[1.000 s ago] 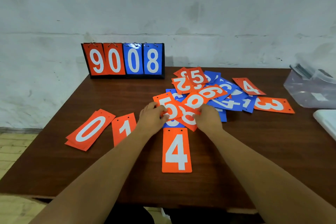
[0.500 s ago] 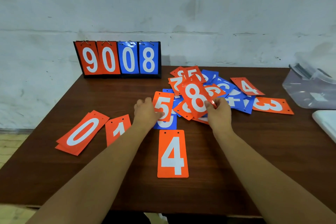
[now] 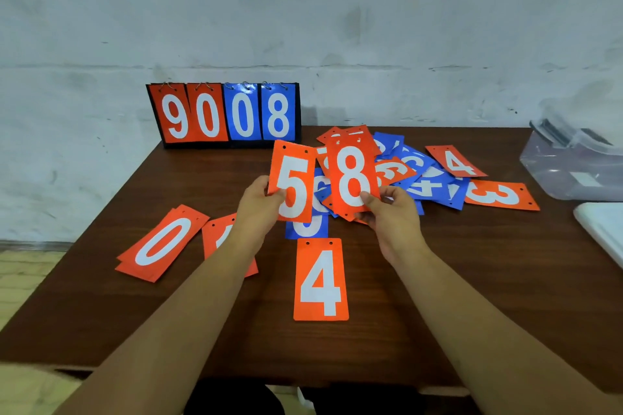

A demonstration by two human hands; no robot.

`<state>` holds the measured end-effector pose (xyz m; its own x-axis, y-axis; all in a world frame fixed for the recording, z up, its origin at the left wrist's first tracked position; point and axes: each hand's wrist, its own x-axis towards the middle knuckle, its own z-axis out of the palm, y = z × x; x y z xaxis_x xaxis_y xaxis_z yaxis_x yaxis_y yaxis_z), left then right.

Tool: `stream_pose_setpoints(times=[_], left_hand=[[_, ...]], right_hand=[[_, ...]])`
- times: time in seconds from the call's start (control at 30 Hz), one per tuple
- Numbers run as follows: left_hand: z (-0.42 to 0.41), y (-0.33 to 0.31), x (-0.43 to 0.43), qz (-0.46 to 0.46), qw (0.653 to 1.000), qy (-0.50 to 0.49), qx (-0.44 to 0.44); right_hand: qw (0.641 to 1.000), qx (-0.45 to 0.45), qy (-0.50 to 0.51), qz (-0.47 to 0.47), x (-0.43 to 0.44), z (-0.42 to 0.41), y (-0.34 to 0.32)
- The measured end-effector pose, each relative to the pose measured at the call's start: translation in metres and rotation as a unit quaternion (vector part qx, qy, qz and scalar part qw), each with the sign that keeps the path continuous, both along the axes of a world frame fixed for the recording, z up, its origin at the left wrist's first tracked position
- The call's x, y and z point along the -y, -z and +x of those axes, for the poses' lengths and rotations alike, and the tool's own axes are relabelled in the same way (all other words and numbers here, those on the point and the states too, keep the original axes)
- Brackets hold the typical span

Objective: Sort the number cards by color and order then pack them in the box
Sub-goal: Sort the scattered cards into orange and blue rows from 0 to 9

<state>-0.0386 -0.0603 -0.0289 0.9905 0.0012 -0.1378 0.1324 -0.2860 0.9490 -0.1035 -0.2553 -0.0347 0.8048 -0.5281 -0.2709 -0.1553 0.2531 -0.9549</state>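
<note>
On my feed the left hand (image 3: 259, 209) pinches the orange 5 card (image 3: 293, 182) at its left edge, thumb on the face, and holds it upright above the table (image 3: 472, 280). The right hand (image 3: 391, 216) pinches the orange 8 card (image 3: 352, 175) near its lower right corner, thumb in front and fingers curled behind. I cannot tell whether more cards sit behind it in that grip. The 5 stands just beside the 8, at its 9 o'clock.

Behind them, toward 1 o'clock, the loose pile (image 3: 414, 172) of orange and blue cards lies overlapped, with an orange 3 card (image 3: 499, 195) at its 3 o'clock end. A blue card (image 3: 306, 229) lies flat under the held 5, and at its 6 o'clock an orange 4 card (image 3: 320, 280) lies alone. At 9 o'clock lie the orange 0 card (image 3: 161, 242) and the orange 1 card (image 3: 215, 236), the latter partly hidden by the left forearm.

The scoreboard (image 3: 224, 114) reading 9008 stands at 11 o'clock. The clear box (image 3: 569, 172) sits at 3 o'clock, at the table's edge.
</note>
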Motion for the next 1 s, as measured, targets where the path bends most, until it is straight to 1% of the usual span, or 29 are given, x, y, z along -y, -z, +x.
stream_pose_setpoints(times=[0.07, 0.1, 0.2, 0.3, 0.37, 0.47, 0.5, 0.53, 0.57, 0.6, 0.63, 0.67, 0.73, 0.8, 0.9, 1.0], left_hand=[[-0.015, -0.005, -0.002, -0.039, 0.999, 0.001, -0.011], [-0.022, -0.007, -0.002, -0.062, 0.998, 0.002, -0.017], [-0.044, -0.008, -0.002, -0.109, 0.993, 0.019, -0.045], [-0.066, -0.003, 0.001, -0.122, 0.988, 0.083, -0.042], [-0.079, 0.0, 0.005, -0.083, 0.987, 0.135, -0.028], [-0.095, 0.004, 0.013, -0.027, 0.985, 0.17, -0.002], [-0.101, 0.004, 0.015, 0.017, 0.984, 0.173, 0.029], [-0.104, 0.008, 0.015, 0.084, 0.978, 0.177, 0.073], [-0.109, 0.013, 0.014, 0.16, 0.962, 0.188, 0.121], [-0.113, 0.02, 0.012, 0.232, 0.937, 0.209, 0.158], [-0.117, 0.025, 0.01, 0.289, 0.912, 0.233, 0.175], [-0.121, 0.031, 0.007, 0.327, 0.892, 0.256, 0.178], [-0.126, 0.041, 0.003, 0.359, 0.868, 0.287, 0.189], [-0.129, 0.044, 0.0, 0.367, 0.861, 0.294, 0.193], [-0.131, 0.044, 0.001, 0.376, 0.86, 0.277, 0.205], [-0.135, 0.044, 0.012, 0.367, 0.859, 0.252, 0.254]], right_hand=[[0.999, 0.02, -0.027, 0.042, -0.007, -0.007, -0.005], [0.998, 0.021, -0.042, 0.044, -0.011, -0.012, -0.007], [0.996, -0.001, -0.084, 0.015, -0.018, -0.027, -0.009], [0.992, -0.022, -0.121, 0.013, -0.019, -0.043, -0.004], [0.99, -0.034, -0.133, 0.005, -0.019, -0.055, 0.0], [0.992, -0.049, -0.115, -0.032, -0.009, -0.071, 0.002], [0.992, -0.058, -0.101, -0.048, -0.004, -0.076, 0.002], [0.991, -0.069, -0.087, -0.069, 0.002, -0.081, 0.003], [0.989, -0.079, -0.078, -0.093, 0.008, -0.087, 0.004], [0.985, -0.092, -0.077, -0.126, 0.014, -0.093, 0.005], [0.977, -0.11, -0.083, -0.164, 0.018, -0.1, 0.006], [0.966, -0.13, -0.09, -0.206, 0.022, -0.105, 0.008], [0.937, -0.165, -0.099, -0.293, 0.025, -0.115, 0.01], [0.912, -0.187, -0.102, -0.351, 0.025, -0.122, 0.011], [0.888, -0.196, -0.11, -0.402, 0.021, -0.129, 0.01], [0.883, -0.186, -0.109, -0.417, 0.022, -0.131, 0.009]])
